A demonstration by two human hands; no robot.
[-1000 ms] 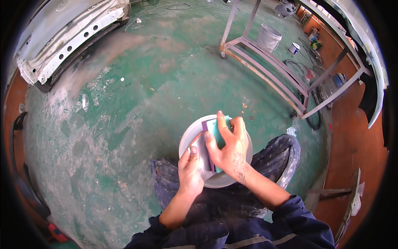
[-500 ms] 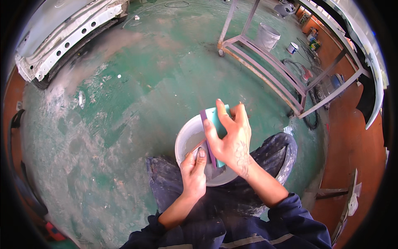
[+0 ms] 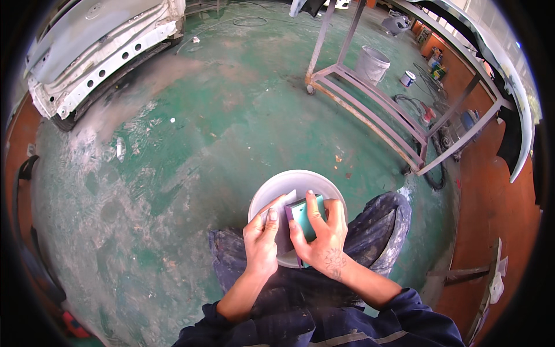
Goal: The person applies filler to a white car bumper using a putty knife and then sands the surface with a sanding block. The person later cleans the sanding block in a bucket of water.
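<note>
Right hand (image 3: 325, 246) clamped on teal block (image 3: 304, 222) over near white bowl (image 3: 289, 184), left hand (image 3: 261, 240) pinching pale sheet (image 3: 283, 228) beside it; slack grip likely drops sheet into bowl.

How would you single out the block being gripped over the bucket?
Start at the white bucket on the green floor before the person's knees. Above it, the right hand clasps a teal block with a purple edge, the only coloured thing there.
</note>
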